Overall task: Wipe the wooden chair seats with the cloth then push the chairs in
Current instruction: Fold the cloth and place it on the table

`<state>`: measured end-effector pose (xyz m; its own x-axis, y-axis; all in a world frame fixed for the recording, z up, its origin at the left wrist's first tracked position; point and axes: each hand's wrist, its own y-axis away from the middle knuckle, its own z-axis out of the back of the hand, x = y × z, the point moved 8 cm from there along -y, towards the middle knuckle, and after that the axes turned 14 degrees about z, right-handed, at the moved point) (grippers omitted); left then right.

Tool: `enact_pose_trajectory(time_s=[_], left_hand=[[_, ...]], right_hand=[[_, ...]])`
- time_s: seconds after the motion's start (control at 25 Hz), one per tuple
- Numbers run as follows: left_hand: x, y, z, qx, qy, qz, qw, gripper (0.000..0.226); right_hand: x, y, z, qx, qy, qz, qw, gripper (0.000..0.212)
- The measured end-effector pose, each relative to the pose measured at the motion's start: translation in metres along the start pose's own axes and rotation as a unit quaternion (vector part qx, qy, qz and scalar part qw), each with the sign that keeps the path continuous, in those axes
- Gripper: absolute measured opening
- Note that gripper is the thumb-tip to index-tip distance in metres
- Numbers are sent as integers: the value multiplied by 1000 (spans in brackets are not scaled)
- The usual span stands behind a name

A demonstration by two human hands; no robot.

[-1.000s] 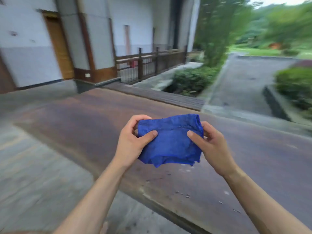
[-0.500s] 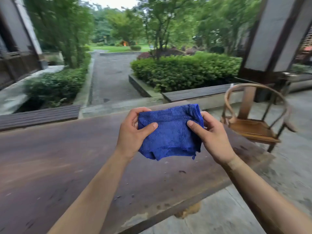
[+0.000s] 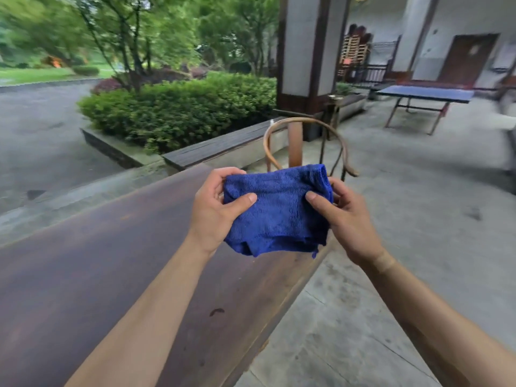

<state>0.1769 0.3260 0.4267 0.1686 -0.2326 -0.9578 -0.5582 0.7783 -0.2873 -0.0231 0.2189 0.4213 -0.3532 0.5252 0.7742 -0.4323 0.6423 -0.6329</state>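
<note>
Cloth (image 3: 276,210): deep royal blue, plain looped pile. Tabletop (image 3: 111,261): dark reddish-brown wood (streaked, a few darker spots). Chair (image 3: 296,141): honey-brown curved rail. Ping-pong table (image 3: 424,94): blue top. Hedge (image 3: 178,113): bright green. Floor (image 3: 418,219): mottled grey.

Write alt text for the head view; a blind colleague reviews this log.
Both hands, left hand and right hand, hold a folded blue cloth above a long dark wooden table. A round-backed wooden chair stands beyond, partly hidden.
</note>
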Motion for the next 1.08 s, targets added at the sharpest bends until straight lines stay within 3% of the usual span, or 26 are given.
enact_pose_trajectory(time_s=[0.32, 0.56, 0.8, 1.08], left_hand=[[42, -124, -86, 128, 16, -13, 992, 44], [82, -188, -171, 189, 36, 0, 981, 44], [116, -241, -275, 186, 29, 9, 982, 40], [143, -300, -383, 138, 27, 39, 989, 42]], right_hand=[[-58, -50, 64, -139, 69, -28, 988, 17], [-101, -77, 135, -185, 111, -42, 976, 16], [-155, -112, 237, -200, 129, -45, 970, 16], [-206, -183, 353, -143, 96, -65, 983, 17]])
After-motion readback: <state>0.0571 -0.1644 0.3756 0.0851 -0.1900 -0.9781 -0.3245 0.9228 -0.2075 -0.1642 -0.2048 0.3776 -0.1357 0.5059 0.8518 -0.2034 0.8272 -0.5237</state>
